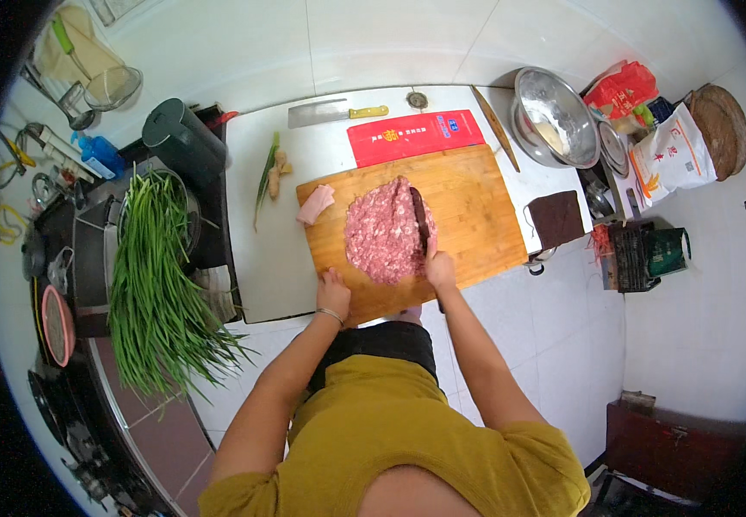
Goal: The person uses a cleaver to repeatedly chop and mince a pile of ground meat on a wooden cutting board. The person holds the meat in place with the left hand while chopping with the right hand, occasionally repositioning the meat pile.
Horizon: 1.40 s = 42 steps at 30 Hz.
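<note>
A flattened mound of minced meat [381,231] lies in the middle of a wooden cutting board [476,207]. My right hand [442,270] is closed round the handle of a dark-bladed cleaver [419,214], whose blade stands in the right part of the mince. At the board's near left edge, my left hand [333,291] grips the wood with bent fingers; part of its grip is hidden. A pale pink slab of meat [316,204] rests near the board's far left corner.
Beyond the board lie a second cleaver [337,112] with a yellow handle and a red packet [416,136]. Ginger [278,172] and a green onion [266,181] are left of it. Long green chives [166,284] overhang a pot at left. A metal bowl [554,95] stands far right.
</note>
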Tool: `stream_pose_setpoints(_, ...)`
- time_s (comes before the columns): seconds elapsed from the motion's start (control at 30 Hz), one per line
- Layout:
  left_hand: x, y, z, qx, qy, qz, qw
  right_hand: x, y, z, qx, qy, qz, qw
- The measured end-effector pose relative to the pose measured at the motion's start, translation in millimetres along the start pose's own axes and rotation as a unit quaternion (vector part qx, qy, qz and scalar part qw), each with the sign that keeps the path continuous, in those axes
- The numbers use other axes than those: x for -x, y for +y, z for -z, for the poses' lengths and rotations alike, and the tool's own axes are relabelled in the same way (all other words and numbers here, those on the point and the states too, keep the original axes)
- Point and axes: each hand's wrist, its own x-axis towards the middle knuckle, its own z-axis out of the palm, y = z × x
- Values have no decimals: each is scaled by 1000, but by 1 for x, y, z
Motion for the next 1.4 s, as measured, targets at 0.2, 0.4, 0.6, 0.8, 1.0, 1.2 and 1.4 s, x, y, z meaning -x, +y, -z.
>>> stream_pose_setpoints(0.2, 8, 1, 25, 23, -33, 4, 999, 19, -52, 82, -190, 18, 45, 981)
stream_pose_setpoints(0.4, -3, -3, -7, 27, 3, 13, 1000, 3, -15, 17, -19, 33, 55, 998)
stream_pose_setpoints(0.6, 6, -2, 36, 34, -46, -2, 998, 20, -29, 50, -136, 18, 20, 990)
stream_pose_setpoints(0.8, -1, -2, 2, 53, 9, 10, 999, 1, -12, 31, -41, 34, 46, 998)
stream_pose_setpoints(1.0, 5, -1, 24, 63, -19, 14, 998, 15, -5, 12, -167, 102, 22, 980)
stream_pose_setpoints(1.2, 0, 2, -22, 24, 38, 10, 999, 18, -37, 64, -129, -23, 37, 991)
stream_pose_setpoints(1.4, -2, 0, 8, 33, -38, 8, 999, 23, -6, -6, -120, 48, 11, 992)
